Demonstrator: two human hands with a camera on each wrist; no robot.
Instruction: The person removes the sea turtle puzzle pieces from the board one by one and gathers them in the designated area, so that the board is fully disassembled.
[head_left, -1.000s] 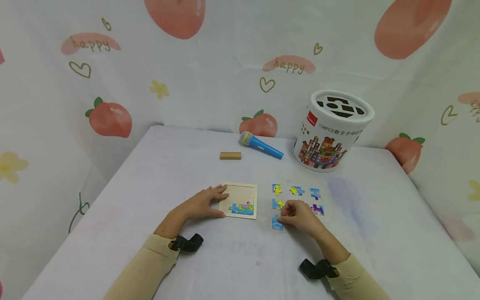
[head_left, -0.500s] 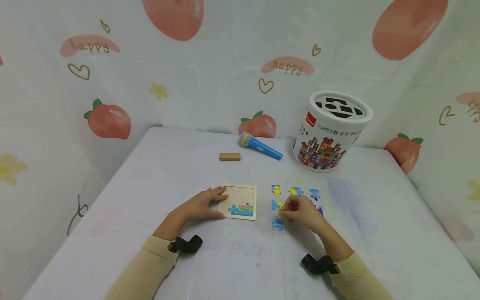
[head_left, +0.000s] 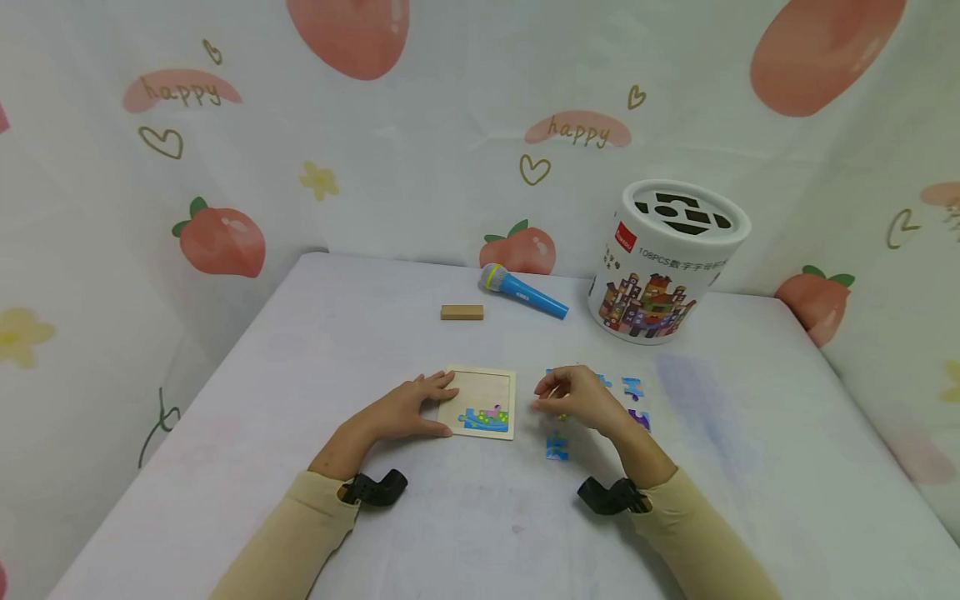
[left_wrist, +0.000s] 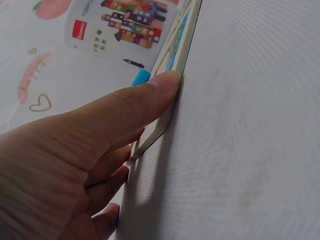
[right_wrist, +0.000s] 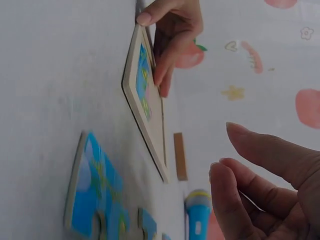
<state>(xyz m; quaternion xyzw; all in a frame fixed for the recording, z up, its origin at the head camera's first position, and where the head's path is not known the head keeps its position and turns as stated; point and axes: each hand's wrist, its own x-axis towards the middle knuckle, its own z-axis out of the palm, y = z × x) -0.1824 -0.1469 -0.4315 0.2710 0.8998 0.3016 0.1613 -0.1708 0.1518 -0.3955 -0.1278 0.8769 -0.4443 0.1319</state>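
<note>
A square wooden puzzle board (head_left: 487, 383) lies flat, with joined blue, green and pink puzzle pieces (head_left: 483, 418) in its near right corner. My left hand (head_left: 412, 407) holds the board at its left side, thumb (left_wrist: 155, 90) at the near edge and fingertips over the rim. To the board's right, my right hand (head_left: 581, 400) hovers above loose pieces, hiding some of them. In the right wrist view its thumb (right_wrist: 255, 145) and index finger stand apart with nothing between them. A blue loose piece (head_left: 557, 447) lies below that hand; a purple one (head_left: 639, 418) is beside it.
Behind the board are a small wooden block (head_left: 462, 312) and a blue toy microphone (head_left: 525, 292). A large white printed tub (head_left: 660, 275) stands at the back right of the white table (head_left: 360, 333). A patterned cloth (head_left: 420, 150) hangs behind.
My right hand has risen from the lower loose pieces and moved left and away, toward the board, its fingers parting. My left hand has stayed in place on the board.
</note>
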